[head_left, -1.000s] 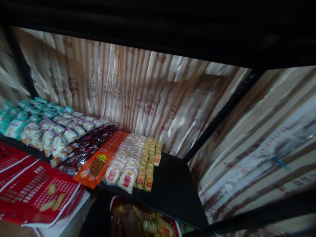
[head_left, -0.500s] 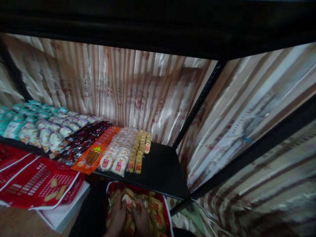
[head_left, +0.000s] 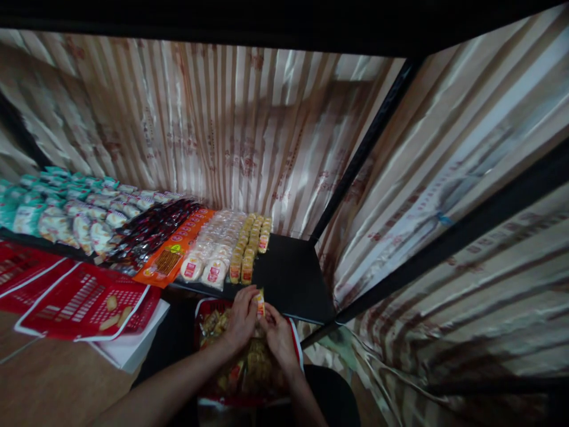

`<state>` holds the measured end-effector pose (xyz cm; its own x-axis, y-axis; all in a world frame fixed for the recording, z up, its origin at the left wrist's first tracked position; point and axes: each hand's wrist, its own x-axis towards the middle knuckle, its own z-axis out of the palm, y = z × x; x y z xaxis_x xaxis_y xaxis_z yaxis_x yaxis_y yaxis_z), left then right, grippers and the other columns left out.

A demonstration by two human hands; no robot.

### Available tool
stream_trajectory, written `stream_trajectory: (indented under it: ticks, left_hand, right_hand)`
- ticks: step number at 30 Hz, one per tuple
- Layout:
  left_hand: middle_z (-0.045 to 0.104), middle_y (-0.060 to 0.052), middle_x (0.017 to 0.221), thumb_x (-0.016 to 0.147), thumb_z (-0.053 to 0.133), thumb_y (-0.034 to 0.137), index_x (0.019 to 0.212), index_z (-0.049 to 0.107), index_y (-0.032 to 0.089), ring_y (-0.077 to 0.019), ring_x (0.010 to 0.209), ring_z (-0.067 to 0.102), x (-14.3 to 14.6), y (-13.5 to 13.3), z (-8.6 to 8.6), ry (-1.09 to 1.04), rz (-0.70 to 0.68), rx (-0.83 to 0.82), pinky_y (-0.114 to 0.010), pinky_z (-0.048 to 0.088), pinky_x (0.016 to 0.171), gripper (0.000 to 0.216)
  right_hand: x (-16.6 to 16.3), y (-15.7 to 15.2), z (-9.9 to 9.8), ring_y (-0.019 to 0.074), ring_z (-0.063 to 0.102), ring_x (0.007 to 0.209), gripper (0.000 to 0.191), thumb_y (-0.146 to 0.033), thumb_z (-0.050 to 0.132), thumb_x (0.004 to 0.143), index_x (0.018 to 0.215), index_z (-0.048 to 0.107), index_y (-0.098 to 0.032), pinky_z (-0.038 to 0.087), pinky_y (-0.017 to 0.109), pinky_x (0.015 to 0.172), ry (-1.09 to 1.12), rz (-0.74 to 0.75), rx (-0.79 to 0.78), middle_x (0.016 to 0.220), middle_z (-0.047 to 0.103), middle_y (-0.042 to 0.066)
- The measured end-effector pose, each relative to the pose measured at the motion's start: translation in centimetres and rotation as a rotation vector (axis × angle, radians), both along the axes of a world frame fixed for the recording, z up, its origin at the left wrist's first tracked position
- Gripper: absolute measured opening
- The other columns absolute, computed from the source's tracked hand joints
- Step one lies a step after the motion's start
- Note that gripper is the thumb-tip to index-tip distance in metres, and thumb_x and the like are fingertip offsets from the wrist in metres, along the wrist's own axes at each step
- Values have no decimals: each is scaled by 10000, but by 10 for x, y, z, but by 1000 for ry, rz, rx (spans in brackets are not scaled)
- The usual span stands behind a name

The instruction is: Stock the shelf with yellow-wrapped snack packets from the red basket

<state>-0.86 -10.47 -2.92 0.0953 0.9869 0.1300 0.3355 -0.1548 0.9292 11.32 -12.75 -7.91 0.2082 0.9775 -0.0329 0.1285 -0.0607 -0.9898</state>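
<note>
My left hand [head_left: 242,313] and my right hand [head_left: 277,333] are both closed on a small yellow snack packet [head_left: 260,304] with a red and white label, one from each side. Their fingertips hide part of it. Below them, a red basket with a white rim [head_left: 299,345] holds many similar gold-wrapped packets [head_left: 258,362]. Just beyond my hands, several rows of the same yellow packets [head_left: 247,261] stand on a black shelf [head_left: 288,276]. White round wrapped crackers [head_left: 214,271] line up to their left.
Farther left on the shelf lie an orange snack bag [head_left: 165,261], dark red packets [head_left: 149,234] and teal-and-white packets [head_left: 29,216]. Red bags [head_left: 93,302] rest on a white box [head_left: 144,332]. A black post [head_left: 364,151] and striped curtains [head_left: 222,130] border the shelf; another black shelf hangs overhead.
Both hands have risen out of the basket towards the shelf edge, bringing one yellow packet up between them. The camera view has tilted downwards slightly.
</note>
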Motion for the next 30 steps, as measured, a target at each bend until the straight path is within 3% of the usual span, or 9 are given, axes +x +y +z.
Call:
stream_trajectory:
  ticks: [7,13,22,26,30]
  left_hand:
    - [353,-97,1450,886,361,279,1218,512,167,-177,1356,298,26,7,9,-8,-9,48,-385,235,1147,381]
    - [447,-117,1395,885,340,259,1261,505,136,-187,1313,381,48,23,-4,8,-3,-30,-378,260,1145,429]
    - [450,-156,1394,892,308,245,1290,477,48,-208,1307,408,72,88,-21,22,115,-179,-388,280,1141,476]
    - [495,-187,1345,898,261,227,1305,462,41,-260,1266,458,88,111,-32,153,116,-36,-467,382,1069,490]
    - [597,-133,1230,918,342,300,1332,463,183,-298,1166,539,121,135,-30,286,7,279,-519,441,989,447]
  right_hand:
    - [19,33,12,194,671,801,345,-381,625,692,962,669,-170,543,321,765,-21,-96,71,963,688,91]
    - [31,76,7,182,660,741,365,-395,554,701,943,666,-146,537,312,734,-173,-158,59,899,674,94]
    - [30,133,4,195,627,740,386,-340,436,753,991,680,-159,494,291,681,-597,-180,-18,850,682,78]
    - [31,150,2,190,634,814,422,-274,415,746,1076,650,-157,493,273,713,-600,-129,-4,948,677,87]
    - [37,168,-4,204,626,918,460,-237,413,739,1147,617,-172,483,282,769,-647,-114,40,1013,675,89]
